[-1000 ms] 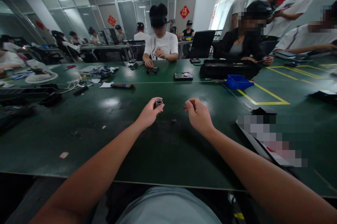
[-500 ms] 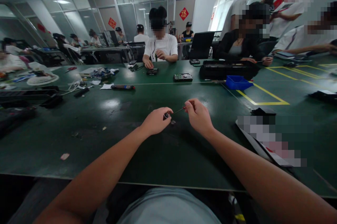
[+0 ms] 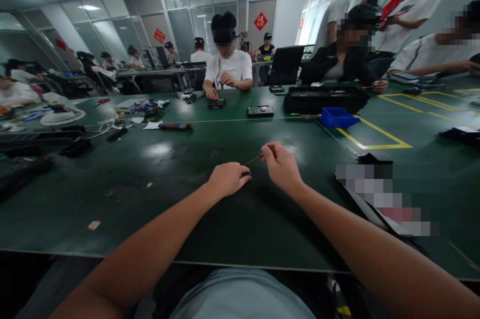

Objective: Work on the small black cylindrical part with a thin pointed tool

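Note:
My right hand (image 3: 279,163) is closed around a slim screwdriver (image 3: 254,159), its reddish handle mostly hidden in the fingers and its thin shaft reaching left. The shaft's tip ends close to the fingers of my left hand (image 3: 227,179). That hand is curled, palm down, low over the green table (image 3: 217,234). A small dark piece (image 3: 245,174) shows between its fingertips; I cannot make out its kind, and the fingers cover most of it.
Bare circuit-board drive (image 3: 260,111) lies ahead, with a blue bin (image 3: 339,118) and a long black case (image 3: 324,99) to its right. A dark cylindrical tool (image 3: 175,126) lies left. At right is a white sheet (image 3: 360,199). Across the table sits a person (image 3: 229,66).
My left hand has lowered and turned over a little to the right, covering the small metallic bit that lay below it. My right hand with the screwdriver has barely moved.

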{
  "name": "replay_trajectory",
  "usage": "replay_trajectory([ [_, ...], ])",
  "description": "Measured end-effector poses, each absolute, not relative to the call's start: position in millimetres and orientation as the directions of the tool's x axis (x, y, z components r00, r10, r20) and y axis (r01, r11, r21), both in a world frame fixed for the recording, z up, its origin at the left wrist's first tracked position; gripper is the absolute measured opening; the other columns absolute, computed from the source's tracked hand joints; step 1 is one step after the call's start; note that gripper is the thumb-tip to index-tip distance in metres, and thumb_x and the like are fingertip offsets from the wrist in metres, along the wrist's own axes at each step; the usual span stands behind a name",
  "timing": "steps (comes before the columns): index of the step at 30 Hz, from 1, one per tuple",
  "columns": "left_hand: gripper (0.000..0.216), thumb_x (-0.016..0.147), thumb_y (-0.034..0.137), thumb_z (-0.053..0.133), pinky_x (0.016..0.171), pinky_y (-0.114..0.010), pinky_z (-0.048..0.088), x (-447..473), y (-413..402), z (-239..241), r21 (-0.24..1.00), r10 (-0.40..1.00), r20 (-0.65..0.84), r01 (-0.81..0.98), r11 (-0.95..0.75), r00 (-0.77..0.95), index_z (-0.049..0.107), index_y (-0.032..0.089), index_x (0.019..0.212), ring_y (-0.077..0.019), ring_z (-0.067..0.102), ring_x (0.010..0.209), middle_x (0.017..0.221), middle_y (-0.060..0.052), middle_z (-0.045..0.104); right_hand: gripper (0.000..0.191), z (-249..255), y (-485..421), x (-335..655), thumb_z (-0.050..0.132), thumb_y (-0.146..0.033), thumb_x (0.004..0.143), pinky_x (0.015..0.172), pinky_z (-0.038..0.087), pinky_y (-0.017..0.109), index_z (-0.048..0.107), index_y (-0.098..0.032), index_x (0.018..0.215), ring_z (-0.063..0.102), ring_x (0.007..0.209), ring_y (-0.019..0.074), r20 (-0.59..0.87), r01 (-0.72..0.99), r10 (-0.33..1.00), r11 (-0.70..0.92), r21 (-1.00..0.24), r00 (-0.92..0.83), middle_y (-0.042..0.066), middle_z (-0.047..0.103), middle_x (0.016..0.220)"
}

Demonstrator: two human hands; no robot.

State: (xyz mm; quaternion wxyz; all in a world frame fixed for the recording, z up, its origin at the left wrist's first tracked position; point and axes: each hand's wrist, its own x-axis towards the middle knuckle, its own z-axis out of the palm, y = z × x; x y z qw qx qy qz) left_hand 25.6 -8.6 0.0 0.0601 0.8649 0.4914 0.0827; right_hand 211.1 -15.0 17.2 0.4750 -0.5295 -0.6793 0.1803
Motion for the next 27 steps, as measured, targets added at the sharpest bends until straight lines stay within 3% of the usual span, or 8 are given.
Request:
replay_trajectory([
  [4,0.031,0.092,0.042,0.051,0.072,-0.037,0.050,24,-8,1,0.253,0.855,0.113,0.818,-0.517,0.506,0.073,0.028,0.108,-0.0279,0.066,0.090,0.101,-0.007,0.071,0.022,17,-15,212,0.043,-0.038,0.097,0.069,0.044,0.035,0.058,-0.024,0.090,0.065,0.075,0.0222,0.453,0.548,0.892,0.377,-0.747,0.004,0.004,0.068,0.078],
  [9,0.024,0.090,0.037,0.055,0.070,-0.032,0.048,9,1,9,0.580,0.910,0.135,0.713,-0.394,0.392,0.072,0.023,0.099,-0.0208,0.065,0.080,0.095,-0.005,0.072,0.022,17,-14,212,0.043,-0.038,0.097,0.069,0.044,0.035,0.058,-0.023,0.089,0.065,0.074,0.0221,0.456,0.551,0.890,0.374,-0.746,0.013,0.004,0.069,0.078],
  [15,0.027,0.084,0.028,0.057,0.046,-0.022,0.033,-25,12,30,0.953,0.985,0.036,0.291,-0.084,0.167,0.069,0.016,0.106,-0.0090,0.050,0.052,0.081,-0.004,0.063,0.022,16,-13,212,0.044,-0.037,0.097,0.069,0.044,0.033,0.058,-0.022,0.089,0.065,0.075,0.0211,0.456,0.545,0.890,0.381,-0.747,0.003,0.004,0.068,0.077],
  [18,0.024,0.082,0.027,0.058,0.041,-0.020,0.026,-50,16,40,0.999,0.998,-0.033,-0.011,0.034,0.044,0.067,0.014,0.100,-0.0086,0.047,0.051,0.078,-0.003,0.056,0.022,16,-13,213,0.044,-0.037,0.097,0.069,0.043,0.033,0.058,-0.022,0.089,0.065,0.075,0.0209,0.452,0.545,0.892,0.375,-0.750,0.008,0.004,0.068,0.077],
  [21,0.017,0.084,0.028,0.059,0.040,-0.019,0.026,-81,17,49,0.968,0.994,-0.084,-0.241,0.065,-0.072,0.063,0.014,0.092,-0.0083,0.046,0.051,0.076,-0.001,0.051,0.022,17,-13,213,0.044,-0.037,0.097,0.069,0.043,0.033,0.058,-0.022,0.089,0.064,0.074,0.0208,0.442,0.545,0.897,0.365,-0.755,0.011,0.004,0.068,0.076],
  [27,0.009,0.090,0.018,0.049,0.042,-0.021,0.028,-155,9,66,0.935,0.916,-0.145,-0.353,0.003,-0.375,0.056,0.014,0.087,-0.0089,0.044,0.050,0.069,0.000,0.049,0.024,17,-14,213,0.044,-0.039,0.097,0.068,0.043,0.033,0.059,-0.021,0.090,0.064,0.074,0.0205,0.438,0.541,0.899,0.365,-0.758,0.008,0.004,0.068,0.077],
])
